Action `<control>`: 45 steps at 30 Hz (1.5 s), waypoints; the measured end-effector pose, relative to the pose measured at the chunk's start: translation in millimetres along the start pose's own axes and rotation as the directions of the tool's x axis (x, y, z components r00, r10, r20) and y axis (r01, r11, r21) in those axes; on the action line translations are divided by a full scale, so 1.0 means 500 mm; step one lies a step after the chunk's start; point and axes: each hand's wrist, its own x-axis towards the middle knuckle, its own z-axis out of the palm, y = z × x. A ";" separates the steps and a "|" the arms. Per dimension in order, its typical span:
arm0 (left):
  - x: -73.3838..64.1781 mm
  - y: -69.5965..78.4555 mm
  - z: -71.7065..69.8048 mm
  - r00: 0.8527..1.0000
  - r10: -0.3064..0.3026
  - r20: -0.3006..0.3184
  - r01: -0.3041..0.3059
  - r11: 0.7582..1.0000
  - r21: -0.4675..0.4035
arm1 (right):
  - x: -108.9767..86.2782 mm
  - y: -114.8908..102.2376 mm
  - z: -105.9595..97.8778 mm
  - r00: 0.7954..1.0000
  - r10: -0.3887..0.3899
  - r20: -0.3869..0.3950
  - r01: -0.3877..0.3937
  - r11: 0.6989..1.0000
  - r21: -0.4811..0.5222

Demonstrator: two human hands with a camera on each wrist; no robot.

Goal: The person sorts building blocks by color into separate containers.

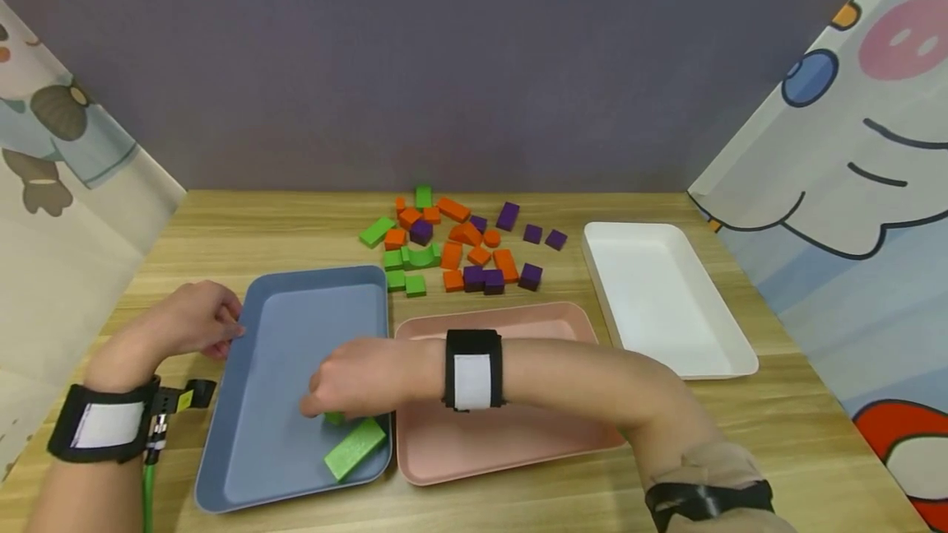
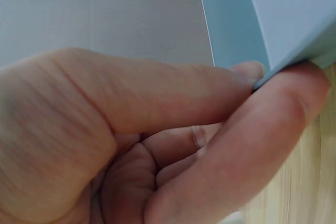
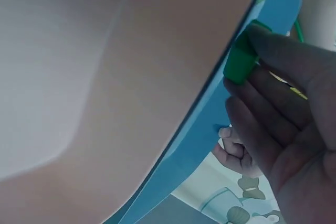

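My left hand (image 1: 196, 321) is at the left side of the blue tray (image 1: 285, 344); the left wrist view shows thumb and forefinger pinching the tray's rim (image 2: 286, 62). Over the right part of that tray, my right hand (image 1: 363, 378) holds a small green block (image 3: 241, 59) between thumb and fingertips. From the head view the hand hides most of this block. A longer green block (image 1: 355, 449) lies in the tray's near right corner, just below the right hand.
Beside the blue tray sits a pink tray (image 1: 511, 467), crossed by my right forearm. A white tray (image 1: 666, 303) stands farther right. Several orange blocks (image 1: 453, 208), purple blocks (image 1: 530, 276) and green blocks (image 1: 378, 231) lie scattered behind the trays, before a grey wall.
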 end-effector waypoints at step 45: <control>-0.001 0.001 -0.002 1.000 -0.012 0.012 0.012 1.000 -0.008 | -0.128 0.301 0.071 0.798 0.596 -0.096 -0.555 0.787 0.268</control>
